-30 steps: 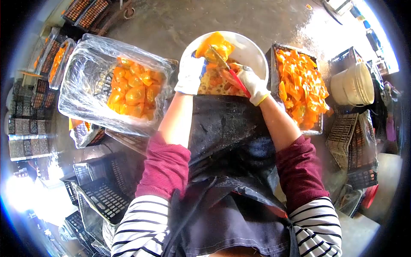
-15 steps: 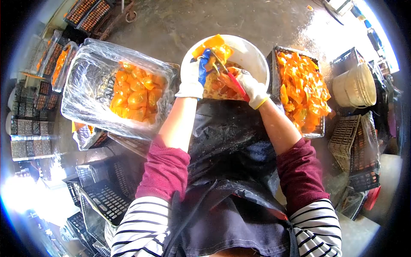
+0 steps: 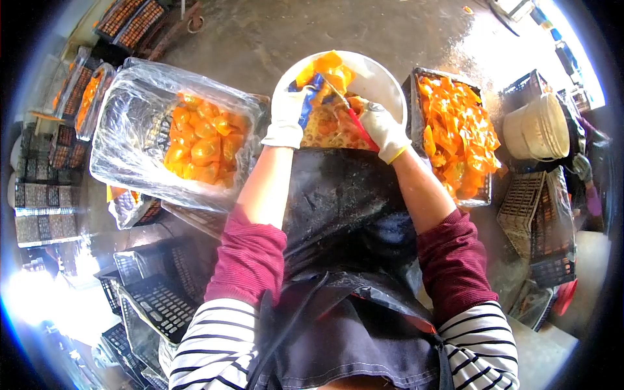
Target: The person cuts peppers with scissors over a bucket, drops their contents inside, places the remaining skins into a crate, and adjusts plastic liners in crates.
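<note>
Over a white tub, both my hands wear white gloves. My left hand, its glove blue on the palm side, is closed around a crumpled, glossy orange plastic piece. My right hand grips a red-handled tool whose thin metal part reaches up-left to the orange plastic; whether it is a knife or scissors I cannot tell. Small round orange-brown pieces in pale foamy liquid lie in the tub below. The fingertips of both hands are partly hidden.
On the left, a crate lined with clear plastic holds glossy orange bundles. A dark crate on the right is heaped with flat orange plastic pieces. Beyond it stand a white bucket and stacked crates. A gloved hand of another person shows far right.
My left hand has shifted slightly down-left. The orange plastic has changed shape and the tool's metal part lies at a slightly different angle. Another person's gloved hand has appeared at far right.
</note>
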A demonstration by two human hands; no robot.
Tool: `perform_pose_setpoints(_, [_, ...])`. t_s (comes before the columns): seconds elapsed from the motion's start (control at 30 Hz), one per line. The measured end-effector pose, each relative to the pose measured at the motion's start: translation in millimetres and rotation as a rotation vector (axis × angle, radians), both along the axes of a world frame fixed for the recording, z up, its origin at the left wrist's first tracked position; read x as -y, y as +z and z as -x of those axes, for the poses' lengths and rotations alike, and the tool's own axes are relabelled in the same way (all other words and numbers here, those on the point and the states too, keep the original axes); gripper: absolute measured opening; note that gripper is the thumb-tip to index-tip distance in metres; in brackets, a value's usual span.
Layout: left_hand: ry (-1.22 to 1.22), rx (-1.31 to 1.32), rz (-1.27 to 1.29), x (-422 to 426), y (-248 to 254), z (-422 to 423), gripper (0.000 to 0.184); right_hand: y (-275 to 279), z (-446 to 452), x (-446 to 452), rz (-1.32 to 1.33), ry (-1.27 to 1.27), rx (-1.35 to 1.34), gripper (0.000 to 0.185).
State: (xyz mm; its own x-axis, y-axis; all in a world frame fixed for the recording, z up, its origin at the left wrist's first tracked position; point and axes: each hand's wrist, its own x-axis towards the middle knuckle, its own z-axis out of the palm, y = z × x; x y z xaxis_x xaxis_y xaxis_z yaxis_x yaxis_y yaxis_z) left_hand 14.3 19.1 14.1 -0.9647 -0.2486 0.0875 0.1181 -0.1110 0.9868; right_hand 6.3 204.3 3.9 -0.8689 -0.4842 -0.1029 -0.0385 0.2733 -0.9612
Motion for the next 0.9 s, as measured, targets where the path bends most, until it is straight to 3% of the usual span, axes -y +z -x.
perform_pose_setpoints(0.07, [-0.057,-0.193,-0.025,-1.1,-15.2,11.7,0.035,-8.2,8.1,-3.5,0.058,-0.047,0.155,0.025])
perform_pose_setpoints(0.13, [-0.041,-0.193,0.049,7.3,-26.2,13.8,0.037,-26.6,20.0,-7.0,0.098,-0.127,0.283,0.027])
perform_pose_setpoints(0.23, [-0.106,0.03,-0.454,20.1,-9.9,-13.0,0.029,-38.2,33.2,-14.3,0.486,-0.251,0.309,0.031])
perform_pose_setpoints(0.27, [-0.066,0.098,-0.417,29.4,0.9,-20.4,0.022,-14.8,29.4,-19.5,0.48,-0.226,0.288,0.034])
perform_pose_setpoints(0.3, [-0.102,0.115,-0.351,51.0,-8.7,-22.1,0.03,-8.6,28.9,-26.5,0.551,-0.238,0.217,0.036])
perform_pose_setpoints(0.33, [-0.028,0.035,0.061,68.8,-5.7,-37.0,0.03,-2.6,28.6,-33.4,0.62,-0.247,0.145,0.039])
perform_pose_setpoints(0.4, [0.125,-0.136,0.905,117.0,-10.5,-64.3,0.027,-10.6,36.3,-55.8,1.079,-0.255,0.284,0.042])
perform_pose_setpoints(0.43, [0.169,-0.311,1.389,146.0,-9.7,-81.8,0.03,-11.7,37.0,-73.5,1.379,-0.214,0.559,0.044])
perform_pose_setpoints(0.47, [0.223,0.122,0.623,152.6,-6.0,-99.3,0.026,-6.3,33.2,-72.3,1.375,-0.377,0.532,0.046])
perform_pose_setpoints(0.5, [0.304,0.054,0.478,184.6,-36.2,-105.4,0.024,-0.2,29.3,-70.5,1.354,-0.539,0.501,0.048])
perform_pose_setpoints(0.53, [0.375,0.379,0.272,196.7,-20.4,-119.4,0.02,-1.5,30.2,-72.5,1.287,-0.453,0.511,0.05])
perform_pose_setpoints(0.57, [0.5,0.446,0.142,210.5,-22.2,-127.5,0.016,-2.4,33.1,-75.1,1.214,-0.369,0.519,0.052])
perform_pose_setpoints(0.63, [0.634,0.55,0.318,235.2,-20.7,-139.1,0.016,3.0,29.0,-61.5,1.189,-0.267,0.487,0.054])
perform_pose_setpoints(0.67, [0.625,0.439,0.684,279.5,-61.7,-136.3,0.019,5.0,28.2,-54.7,1.173,-0.215,0.477,0.055])
perform_pose_setpoints(0.7, [0.599,0.315,1.046,282.8,-60.9,-132.5,0.022,5.9,30.3,-50.5,1.167,-0.124,0.493,0.054])
perform_pose_setpoints(0.8, [0.49,0.721,0.47,259.9,-53.3,-129.0,0.031,11.1,34.0,-40.3,1.105,-0.07,0.54,0.052])
perform_pose_setpoints(0.83, [0.36,0.677,0.559,253.3,-72.4,-124.2,0.038,20.3,29.4,-31.3,1.057,-0.195,0.548,0.051])
perform_pose_setpoints(0.87, [0.147,0.691,0.687,229.5,-61.0,-122.3,0.046,24.9,25.6,-23.1,1.007,-0.318,0.551,0.05])
perform_pose_setpoints(0.9, [0.204,0.685,1.011,215.3,-93.7,-116.2,0.057,24.5,23.3,-17.0,1.028,-0.354,0.518,0.046])
